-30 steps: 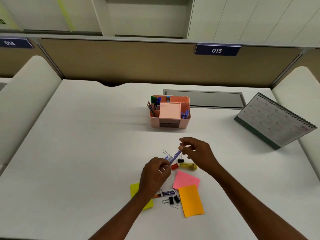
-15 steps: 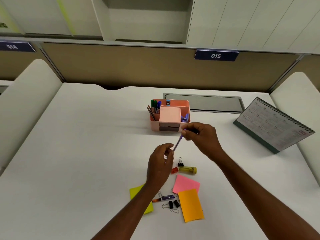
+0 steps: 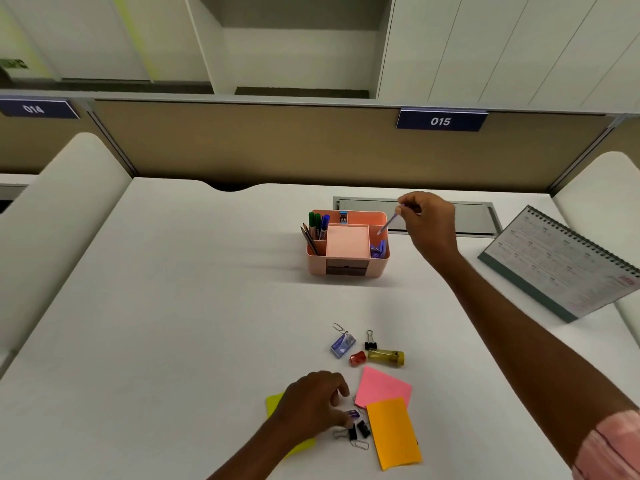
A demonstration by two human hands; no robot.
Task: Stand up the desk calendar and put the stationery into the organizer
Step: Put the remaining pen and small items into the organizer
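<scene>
Left hand (image 3: 317,403): off the pen now, down at the 6 o'clock clutter, fingers curling on a marker (image 3: 353,414).
Organizer (image 3: 316,263): 12 o'clock.
Pen (image 3: 389,223): carried up, tip over the organizer's 3 o'clock bin.
Right hand (image 3: 429,221): pinches the pen alone.
Calendar (image 3: 561,268): 2 o'clock, standing.
Meaning: pen drop due; marker likely next.

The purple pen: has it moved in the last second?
Yes. The right hand carried the pen away from the pink note to the organizer, over its right compartment.

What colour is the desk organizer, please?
The organizer is pale pink, seen in the head view.
</scene>
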